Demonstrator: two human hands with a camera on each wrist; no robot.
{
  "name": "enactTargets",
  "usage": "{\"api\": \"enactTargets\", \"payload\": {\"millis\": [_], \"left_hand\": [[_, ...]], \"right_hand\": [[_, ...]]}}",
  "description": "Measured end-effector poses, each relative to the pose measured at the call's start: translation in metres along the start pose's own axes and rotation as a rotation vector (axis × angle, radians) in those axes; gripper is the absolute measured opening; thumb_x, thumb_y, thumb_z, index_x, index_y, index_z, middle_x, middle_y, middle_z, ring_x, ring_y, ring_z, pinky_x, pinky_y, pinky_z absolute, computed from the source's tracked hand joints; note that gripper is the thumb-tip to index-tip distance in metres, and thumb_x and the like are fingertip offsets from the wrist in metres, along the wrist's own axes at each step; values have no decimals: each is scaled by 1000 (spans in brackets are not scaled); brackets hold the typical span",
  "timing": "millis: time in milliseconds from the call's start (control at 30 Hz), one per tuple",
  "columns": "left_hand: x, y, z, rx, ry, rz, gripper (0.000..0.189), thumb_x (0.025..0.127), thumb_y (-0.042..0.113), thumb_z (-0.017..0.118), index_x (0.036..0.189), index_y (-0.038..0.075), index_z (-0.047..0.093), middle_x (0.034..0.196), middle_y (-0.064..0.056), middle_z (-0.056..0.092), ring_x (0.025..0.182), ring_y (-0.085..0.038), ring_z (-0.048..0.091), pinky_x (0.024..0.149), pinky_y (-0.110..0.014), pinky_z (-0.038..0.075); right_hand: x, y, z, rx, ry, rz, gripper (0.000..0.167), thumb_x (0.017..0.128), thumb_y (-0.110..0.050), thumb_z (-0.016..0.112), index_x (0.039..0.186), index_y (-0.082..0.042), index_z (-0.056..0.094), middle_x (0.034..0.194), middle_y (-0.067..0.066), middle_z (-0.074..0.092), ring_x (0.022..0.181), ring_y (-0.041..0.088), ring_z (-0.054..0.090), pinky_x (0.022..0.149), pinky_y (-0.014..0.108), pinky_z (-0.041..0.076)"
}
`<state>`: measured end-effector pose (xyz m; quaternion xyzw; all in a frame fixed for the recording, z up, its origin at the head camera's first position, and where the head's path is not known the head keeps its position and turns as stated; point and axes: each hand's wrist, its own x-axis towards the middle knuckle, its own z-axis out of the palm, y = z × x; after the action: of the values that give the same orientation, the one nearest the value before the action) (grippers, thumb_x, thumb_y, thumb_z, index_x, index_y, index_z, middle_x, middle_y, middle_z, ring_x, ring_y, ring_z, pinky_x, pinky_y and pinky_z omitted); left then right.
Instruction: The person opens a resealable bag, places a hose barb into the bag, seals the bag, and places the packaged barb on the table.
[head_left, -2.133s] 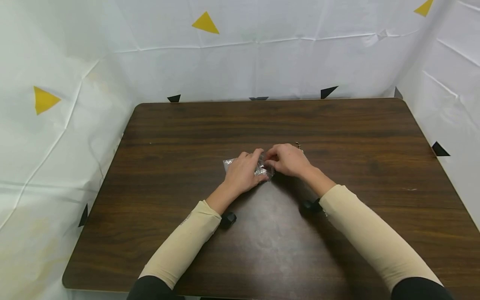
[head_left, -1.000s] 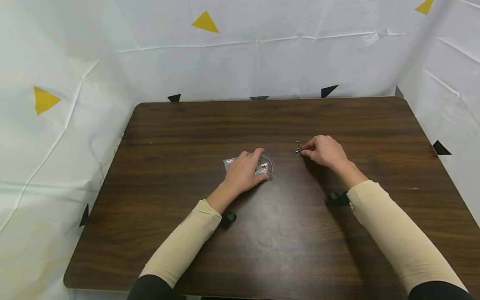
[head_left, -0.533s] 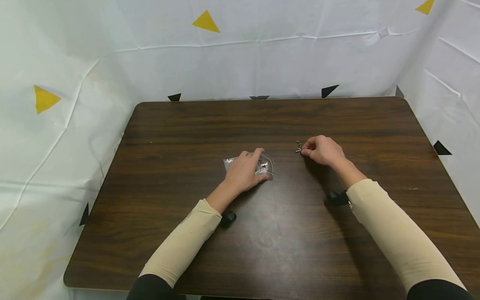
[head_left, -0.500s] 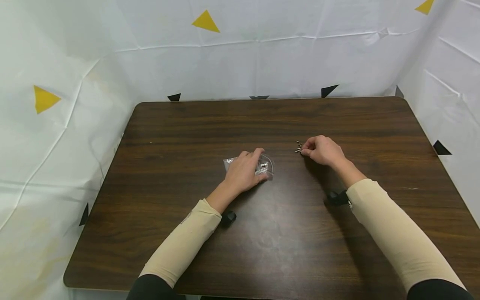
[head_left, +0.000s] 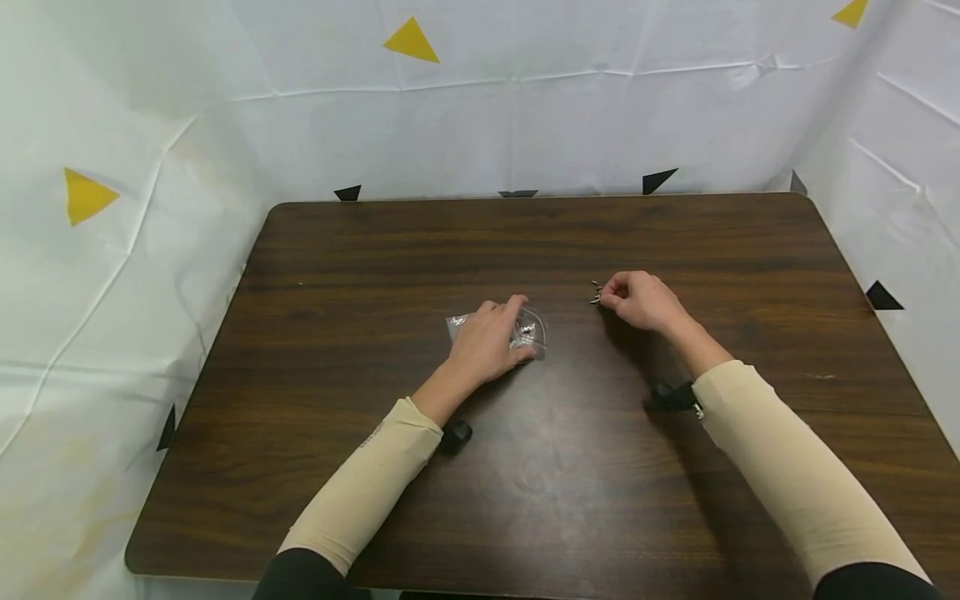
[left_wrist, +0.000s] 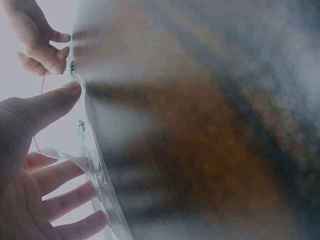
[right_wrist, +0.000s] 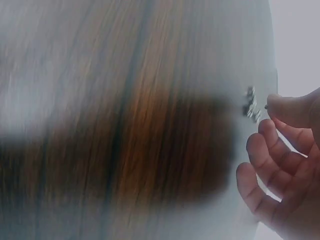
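Note:
My left hand (head_left: 483,343) lies over a clear zip bag (head_left: 531,330), thumb and forefinger at opposite edges of its mouth. In the left wrist view the thumb lies on the bag's plastic (left_wrist: 92,165), and a small metal piece (left_wrist: 81,126) shows inside. Several small metal screws (head_left: 596,292) lie in a little pile to the right of the bag. My right hand (head_left: 643,300) is at the pile's right side, thumb and forefinger together. A tiny dark tip, apparently of a screw (right_wrist: 266,106), shows at the thumb in the right wrist view; the rest is hidden.
The dark wood-grain table (head_left: 375,250) has rounded corners. White sheeting (head_left: 510,133) with yellow and black triangles hangs behind it and at both sides. A black wrist device (head_left: 455,436) sits under the left wrist, and another (head_left: 675,396) under the right.
The right hand has gone from the bag's mouth rightward to the pile of screws and stays there, shifting only slightly. The left hand and the bag keep their place.

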<state>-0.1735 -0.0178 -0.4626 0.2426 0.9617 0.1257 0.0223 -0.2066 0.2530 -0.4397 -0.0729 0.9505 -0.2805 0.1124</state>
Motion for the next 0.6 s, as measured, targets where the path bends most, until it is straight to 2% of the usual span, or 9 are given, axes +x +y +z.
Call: {"api": "enactTargets", "payload": {"millis": [100, 200, 367, 600], "left_hand": [[0, 1, 0, -2, 3, 3, 81, 80, 52, 76, 143, 18, 39, 122, -4, 67, 116, -25, 55, 86, -42, 50], [-1, 1, -1, -9, 0, 0, 81, 80, 52, 77, 142, 18, 39, 122, -4, 66, 116, -25, 55, 87, -42, 50], [-1, 1, -1, -21, -8, 0, 80, 80, 52, 77, 142, 18, 39, 122, -4, 66, 113, -25, 55, 86, -42, 50], [1, 0, -1, -19, -13, 10, 80, 81, 53, 76, 142, 17, 40, 122, -2, 65, 111, -25, 55, 83, -41, 51]], "right_hand": [[-1, -10, 4, 26, 17, -51, 16, 97, -20, 61, 97, -5, 67, 89, 8, 65, 78, 25, 54, 72, 40, 41], [0, -23, 11, 41, 26, -149, 12, 96, -17, 64, 94, -6, 68, 83, 6, 64, 73, 21, 55, 70, 38, 42], [1, -47, 26, 26, -19, -293, 7, 93, -15, 67, 93, -8, 69, 80, 2, 62, 71, 18, 53, 67, 36, 43], [3, -69, 44, -63, -52, -357, 7, 92, -18, 70, 91, -12, 70, 85, 1, 61, 70, 17, 53, 66, 35, 44]]}}
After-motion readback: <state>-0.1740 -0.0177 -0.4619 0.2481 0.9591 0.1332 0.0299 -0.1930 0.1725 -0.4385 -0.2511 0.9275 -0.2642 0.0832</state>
